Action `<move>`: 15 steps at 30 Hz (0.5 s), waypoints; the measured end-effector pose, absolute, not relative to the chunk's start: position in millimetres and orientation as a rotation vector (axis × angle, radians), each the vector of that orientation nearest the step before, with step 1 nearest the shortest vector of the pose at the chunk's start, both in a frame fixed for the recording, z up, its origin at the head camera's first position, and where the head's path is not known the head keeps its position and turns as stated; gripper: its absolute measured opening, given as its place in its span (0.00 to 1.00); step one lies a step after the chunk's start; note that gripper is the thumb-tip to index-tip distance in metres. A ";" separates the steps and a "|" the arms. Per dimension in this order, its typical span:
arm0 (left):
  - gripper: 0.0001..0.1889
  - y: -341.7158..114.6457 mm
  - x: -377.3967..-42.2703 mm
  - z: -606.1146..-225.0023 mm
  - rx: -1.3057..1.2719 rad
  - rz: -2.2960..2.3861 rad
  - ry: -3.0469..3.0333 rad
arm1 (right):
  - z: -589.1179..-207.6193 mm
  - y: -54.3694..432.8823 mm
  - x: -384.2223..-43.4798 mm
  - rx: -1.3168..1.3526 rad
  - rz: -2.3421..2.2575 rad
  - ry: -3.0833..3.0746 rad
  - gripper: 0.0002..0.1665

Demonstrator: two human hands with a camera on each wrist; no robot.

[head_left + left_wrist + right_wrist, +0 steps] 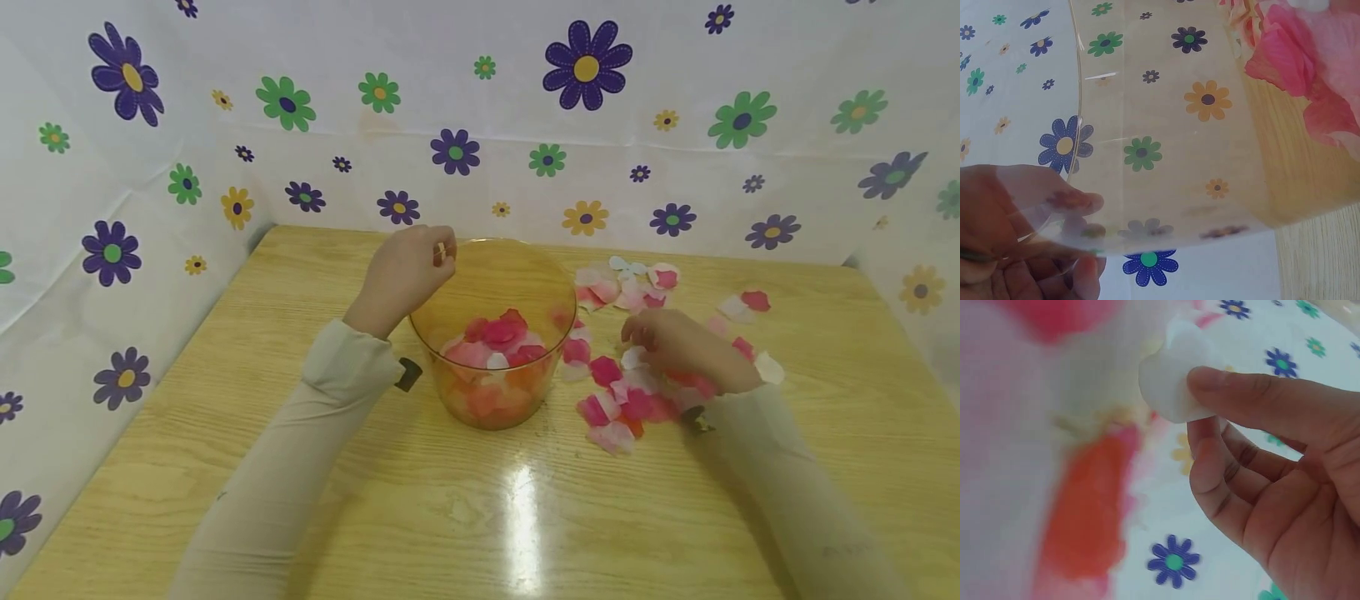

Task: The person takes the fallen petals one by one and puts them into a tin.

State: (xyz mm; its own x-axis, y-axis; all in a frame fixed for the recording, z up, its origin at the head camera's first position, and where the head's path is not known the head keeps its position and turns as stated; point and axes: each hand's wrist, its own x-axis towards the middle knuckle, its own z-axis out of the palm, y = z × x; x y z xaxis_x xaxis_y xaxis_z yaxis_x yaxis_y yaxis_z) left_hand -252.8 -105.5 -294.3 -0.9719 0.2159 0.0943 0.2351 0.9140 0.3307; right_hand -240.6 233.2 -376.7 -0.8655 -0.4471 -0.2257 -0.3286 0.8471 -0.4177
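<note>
Right grip (678, 343) pinches one white petal (1169, 390), left grip (405, 271) holds the amber tub (495, 287); I'd brace tub, release petal low inside so it won't drift

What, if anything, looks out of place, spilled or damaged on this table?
Nothing looks plainly damaged. Loose petals lie scattered on the table, right of the upright container, though others are inside it. One pale blue piece at their far edge looks odd among the pinks, whites and reds.
</note>
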 end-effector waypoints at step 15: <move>0.06 -105.2 -251.8 -293.8 -0.366 -0.529 -3.011 | -357.5 245.5 -225.2 -0.560 -0.418 2.470 0.03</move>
